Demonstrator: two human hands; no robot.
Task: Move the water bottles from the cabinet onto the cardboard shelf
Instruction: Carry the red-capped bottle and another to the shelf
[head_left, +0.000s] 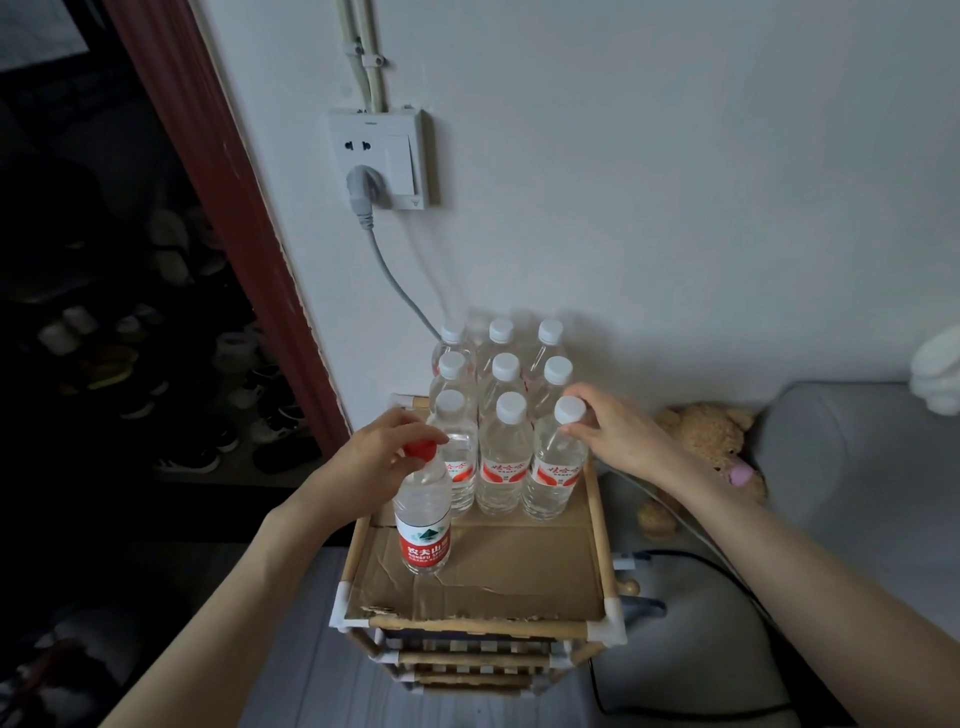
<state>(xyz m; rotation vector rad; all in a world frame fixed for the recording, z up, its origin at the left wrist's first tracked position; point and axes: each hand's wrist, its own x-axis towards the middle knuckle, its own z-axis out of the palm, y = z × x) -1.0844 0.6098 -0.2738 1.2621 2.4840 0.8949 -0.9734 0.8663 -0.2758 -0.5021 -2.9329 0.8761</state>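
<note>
Clear red-capped bottle (423, 512), 9 white-capped bottles (504, 457)

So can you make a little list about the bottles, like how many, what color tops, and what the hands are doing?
white-cap bottles: nine, upright in three rows of three, e.g. front middle
red-cap bottle: one, in front of the left column
standing on: cardboard shelf
left hand: fingers around the red cap
right hand: fingertips on the front right bottle, at its cap
nearby: teddy bear, wall socket with plug in
</note>
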